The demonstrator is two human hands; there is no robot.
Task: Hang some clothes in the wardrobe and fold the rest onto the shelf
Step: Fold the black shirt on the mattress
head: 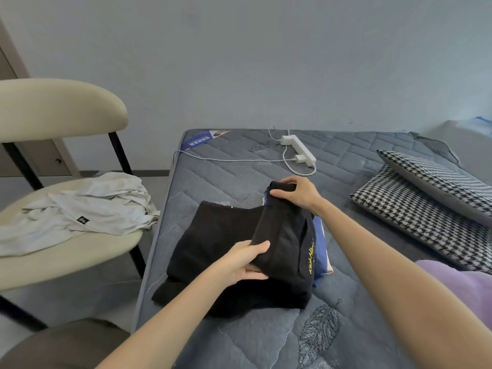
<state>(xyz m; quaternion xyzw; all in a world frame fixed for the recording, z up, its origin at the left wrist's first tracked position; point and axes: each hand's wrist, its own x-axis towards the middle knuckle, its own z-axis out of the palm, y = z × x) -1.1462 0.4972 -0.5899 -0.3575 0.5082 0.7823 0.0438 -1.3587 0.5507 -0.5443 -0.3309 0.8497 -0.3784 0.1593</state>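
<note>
A black garment (213,243) with yellow lettering lies part-folded on the grey mattress (266,342). My left hand (247,262) grips the near end of its folded-over flap, thumb on top. At the flap's far end, my right hand (295,193) pinches the fabric. A blue garment (319,249) and something pale lie under the black one at its right side. A crumpled white garment (87,209) with a small black label lies on the cream chair (66,257) to the left.
A white power strip (300,150) with plugs and a cable lies at the far side of the mattress. Two houndstooth pillows (426,209) are stacked at the right. A purple fabric (458,283) shows at the right edge. The wall stands behind the bed.
</note>
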